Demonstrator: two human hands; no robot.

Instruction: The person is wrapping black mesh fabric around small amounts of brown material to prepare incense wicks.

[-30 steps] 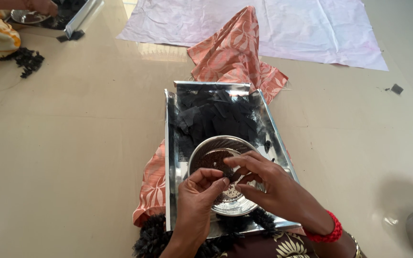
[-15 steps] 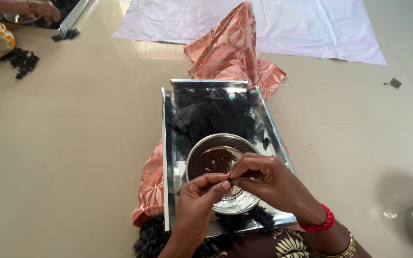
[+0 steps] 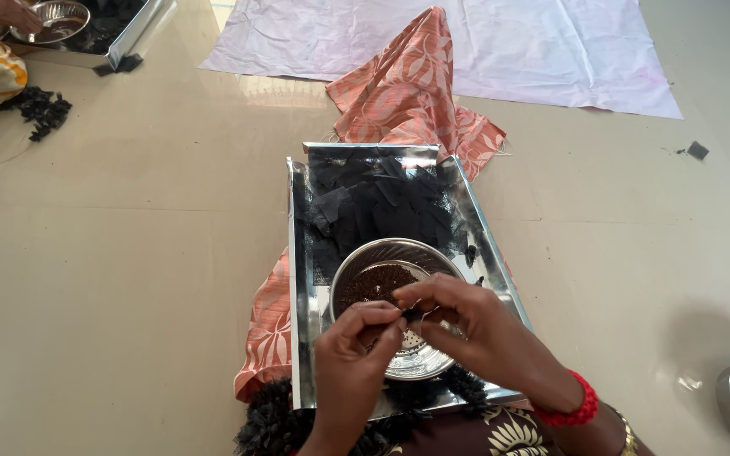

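Fingertips of the left hand (image 3: 358, 338) and right hand (image 3: 466, 319) pinched one tiny black scrap (image 3: 411, 314) between them, over the steel bowl (image 3: 356, 266) of dark seeds at the tray's (image 3: 296, 338) near edge. It looked feather-light, limp, easily dropped; best held by its ends.

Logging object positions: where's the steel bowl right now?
Head view, low centre: the steel bowl sits in the metal tray, near its front end, under both hands, with black cloth scraps just behind it.

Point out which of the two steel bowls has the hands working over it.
The steel bowl of dark grains in the near metal tray, under both hands; the other bowl sits far off at top left.
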